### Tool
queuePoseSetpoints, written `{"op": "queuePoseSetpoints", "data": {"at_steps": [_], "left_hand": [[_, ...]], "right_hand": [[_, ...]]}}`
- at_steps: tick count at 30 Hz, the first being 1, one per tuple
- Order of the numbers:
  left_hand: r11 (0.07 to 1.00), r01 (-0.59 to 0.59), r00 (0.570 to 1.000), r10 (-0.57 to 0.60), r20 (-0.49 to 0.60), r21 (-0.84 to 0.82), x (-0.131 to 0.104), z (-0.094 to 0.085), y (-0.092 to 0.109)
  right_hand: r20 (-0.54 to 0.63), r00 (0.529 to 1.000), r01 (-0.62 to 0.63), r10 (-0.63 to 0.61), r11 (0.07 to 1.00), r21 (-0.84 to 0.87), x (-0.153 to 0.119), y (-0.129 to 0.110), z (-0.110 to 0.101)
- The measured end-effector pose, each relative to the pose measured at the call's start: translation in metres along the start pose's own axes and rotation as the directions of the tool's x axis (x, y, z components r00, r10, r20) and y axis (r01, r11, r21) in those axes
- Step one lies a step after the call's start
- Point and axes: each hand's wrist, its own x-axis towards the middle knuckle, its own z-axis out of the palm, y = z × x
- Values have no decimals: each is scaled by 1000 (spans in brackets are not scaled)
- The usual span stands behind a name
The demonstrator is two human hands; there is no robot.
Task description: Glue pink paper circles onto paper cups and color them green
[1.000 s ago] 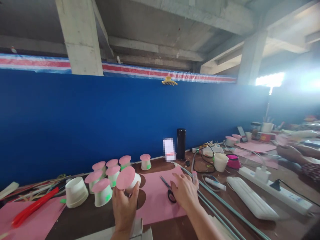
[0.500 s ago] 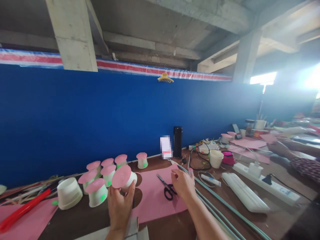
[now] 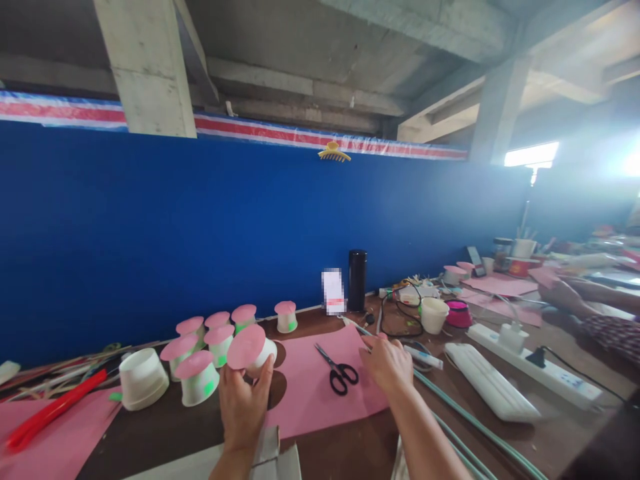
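My left hand [image 3: 245, 407] grips a white paper cup [image 3: 265, 357] tilted over, with a pink paper disc [image 3: 247, 347] on its end. My right hand [image 3: 387, 365] is at the right edge of a pink paper sheet [image 3: 305, 400], fingers curled downward. A bit of something pink shows just behind its knuckles; what the fingers hold is hidden. Black-handled scissors [image 3: 337, 370] lie on the sheet between my hands, blades pointing away. Left of my left hand stand several white cups topped with pink discs [image 3: 196, 377], some with green patches, and a plain white cup [image 3: 143, 379].
At left, a red tool [image 3: 57, 410] lies on pink paper. A black flask [image 3: 357, 280] stands by the blue partition. To the right are teal tubes [image 3: 465, 423], a white tube [image 3: 424, 358], a power strip [image 3: 543, 370] and a white cup [image 3: 434, 315]. Another person's hands are far right.
My right hand has moved right, from beside the scissors to over the small pink-topped item at the sheet's edge. My left hand keeps holding the cup. The view has shifted slightly.
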Motion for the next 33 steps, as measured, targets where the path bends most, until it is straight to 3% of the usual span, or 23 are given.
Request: {"op": "queuePoseSetpoints", "data": {"at_steps": [14, 22, 33], "left_hand": [[998, 46, 999, -44, 26, -45, -1, -2, 1], [999, 30, 999, -28, 37, -44, 0, -2, 2], [998, 27, 999, -24, 46, -64, -1, -4, 4]], "right_hand": [[78, 997, 29, -24, 998, -63, -4, -4, 7], [107, 993, -35, 44, 996, -88, -1, -1, 5], [175, 985, -12, -1, 997, 72, -1, -4, 6]]}}
